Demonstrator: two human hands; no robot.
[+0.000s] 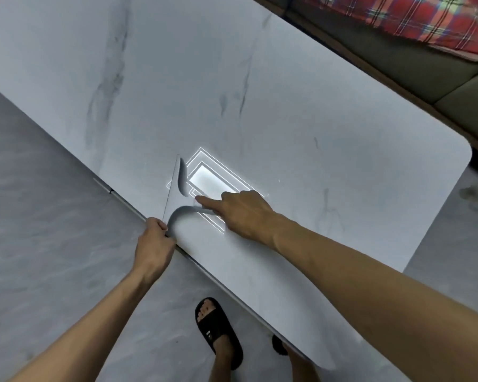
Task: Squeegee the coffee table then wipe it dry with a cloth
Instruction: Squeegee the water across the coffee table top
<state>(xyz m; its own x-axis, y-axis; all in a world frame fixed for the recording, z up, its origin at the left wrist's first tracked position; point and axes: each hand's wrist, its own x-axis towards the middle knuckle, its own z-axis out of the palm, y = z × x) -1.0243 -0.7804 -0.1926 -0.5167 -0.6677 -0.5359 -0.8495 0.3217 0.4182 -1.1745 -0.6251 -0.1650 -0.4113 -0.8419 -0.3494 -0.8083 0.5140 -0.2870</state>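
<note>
The white marble coffee table [287, 106] fills the middle of the view. A white squeegee [177, 193] lies on it near the front edge and almost blends into the top. Its thin blade runs from the edge away from me, and its body narrows to the right. My right hand [243, 212] is closed on the handle with the index finger stretched along it. My left hand [153, 239] is at the table's front edge, fingers pinched on the blade's near end. No cloth is in view.
A ceiling light's reflection [207, 179] glares on the table just beyond my right hand. A sofa [398, 59] with a red plaid blanket [414, 17] stands behind the table's far side. Grey floor [39, 257] lies to the left; my feet in black slippers [218, 332] stand by the front edge.
</note>
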